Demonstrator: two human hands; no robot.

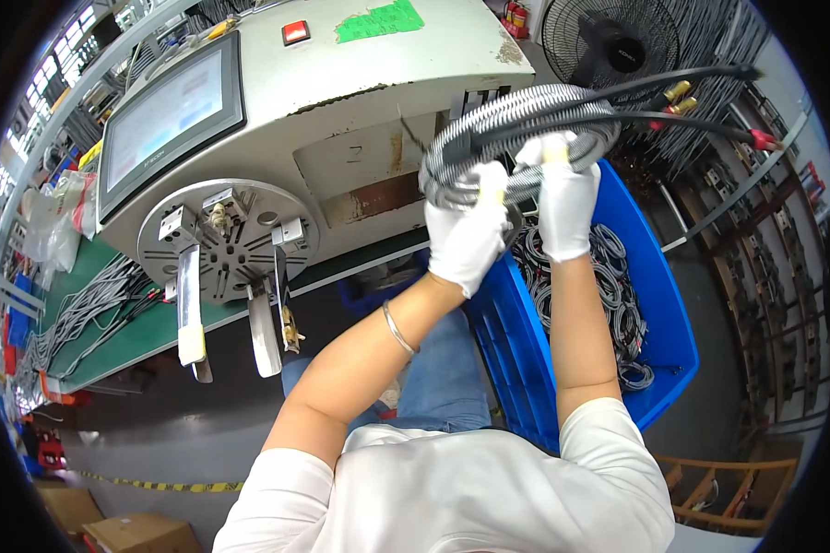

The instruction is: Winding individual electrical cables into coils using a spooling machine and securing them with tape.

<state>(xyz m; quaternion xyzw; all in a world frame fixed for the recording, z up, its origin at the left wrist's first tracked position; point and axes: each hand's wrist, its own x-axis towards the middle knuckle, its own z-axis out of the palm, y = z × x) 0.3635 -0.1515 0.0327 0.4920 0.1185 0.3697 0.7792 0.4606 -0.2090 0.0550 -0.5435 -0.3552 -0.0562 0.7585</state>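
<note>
Both my hands wear white gloves and hold one coiled bundle of grey braided cable [516, 120] above a blue crate. My left hand [468, 235] grips the coil's lower left side. My right hand [564, 198] grips its lower right side. Black leads with brass and red connectors [687, 97] stick out of the coil to the right. A round grey winding disc [226, 241] with metal prongs sits on the front of a beige machine to my left.
The blue plastic crate [659, 304] at my right holds several coiled cables. The beige machine [360, 101] carries a tilted touch screen [168, 115] and a red button [295, 32]. Loose cables [92, 309] lie on the green bench at left. A black fan [609, 41] stands behind.
</note>
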